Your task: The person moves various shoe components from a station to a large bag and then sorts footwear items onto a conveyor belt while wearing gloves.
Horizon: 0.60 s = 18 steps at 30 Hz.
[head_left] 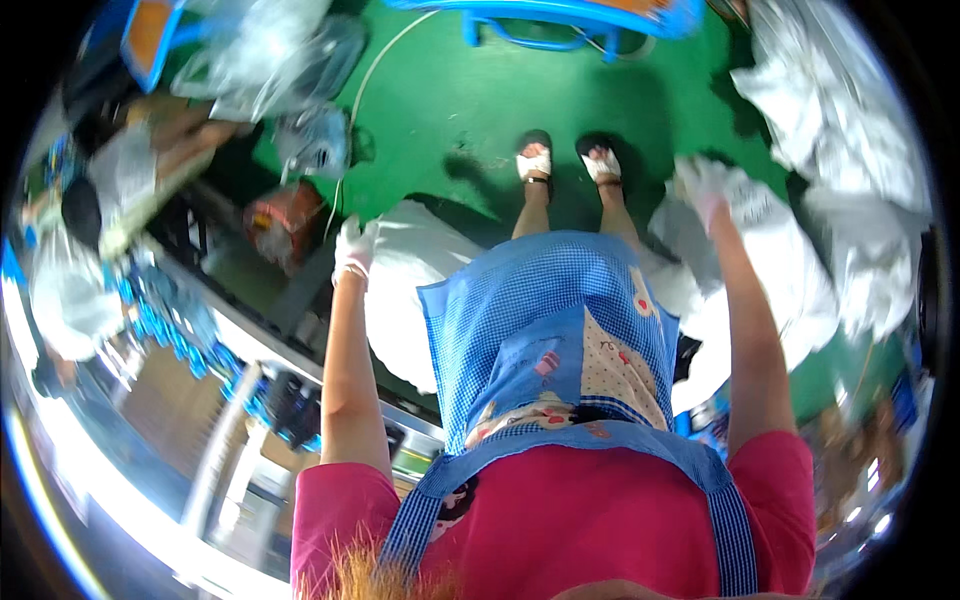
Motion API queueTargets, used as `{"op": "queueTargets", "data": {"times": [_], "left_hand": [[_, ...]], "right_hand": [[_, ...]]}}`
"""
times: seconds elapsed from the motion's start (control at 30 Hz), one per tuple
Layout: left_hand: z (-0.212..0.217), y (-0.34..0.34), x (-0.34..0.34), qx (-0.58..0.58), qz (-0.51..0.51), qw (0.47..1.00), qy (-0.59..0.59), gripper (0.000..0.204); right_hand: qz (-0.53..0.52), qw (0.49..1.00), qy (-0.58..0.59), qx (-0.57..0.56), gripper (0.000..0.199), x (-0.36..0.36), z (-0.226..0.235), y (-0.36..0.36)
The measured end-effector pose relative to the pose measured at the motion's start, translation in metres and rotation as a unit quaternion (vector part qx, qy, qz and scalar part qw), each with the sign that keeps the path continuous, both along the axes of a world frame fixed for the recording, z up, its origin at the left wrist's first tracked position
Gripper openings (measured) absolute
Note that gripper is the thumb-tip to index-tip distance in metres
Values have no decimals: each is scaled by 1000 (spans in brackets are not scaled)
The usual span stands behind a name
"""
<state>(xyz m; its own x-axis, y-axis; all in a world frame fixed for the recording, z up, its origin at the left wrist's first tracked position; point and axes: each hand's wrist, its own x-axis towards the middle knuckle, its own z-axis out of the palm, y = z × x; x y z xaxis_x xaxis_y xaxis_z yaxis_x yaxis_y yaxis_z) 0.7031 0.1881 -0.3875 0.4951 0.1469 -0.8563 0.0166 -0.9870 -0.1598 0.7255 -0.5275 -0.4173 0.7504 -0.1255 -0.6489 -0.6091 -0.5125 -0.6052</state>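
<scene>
My left hand (353, 247), in a thin white glove, is out to my left with its fingers apart. It is beside the upper edge of a full white sack (405, 290), and nothing shows in it. On the other side my right hand (700, 190), also white-gloved, is at the top of a bulging white sack (765, 250). Blur and white on white hide whether its fingers grip the sack. A blue checked apron (540, 290) hangs between the two sacks.
A blue-framed stool or cart (560, 15) stands ahead on the green floor (440, 100), where a pale cable (365, 90) runs. Clear plastic bags (270, 60) and an orange-red container (285, 225) are to the left. More white sacks (830, 110) line the right. Another person sits far left.
</scene>
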Motion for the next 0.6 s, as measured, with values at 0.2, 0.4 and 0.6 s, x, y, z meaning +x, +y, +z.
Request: {"op": "queueTargets", "data": {"times": [0.2, 0.4, 0.6], "left_hand": [[57, -38, -245, 81, 580, 789, -186, 79], [83, -123, -361, 200, 490, 775, -344, 86], [107, -193, -413, 355, 783, 495, -127, 105]], "right_hand": [[101, 969, 221, 46, 30, -37, 21, 72], [530, 841, 89, -60, 30, 31, 75, 214], [719, 693, -41, -28, 27, 19, 105, 369]]}}
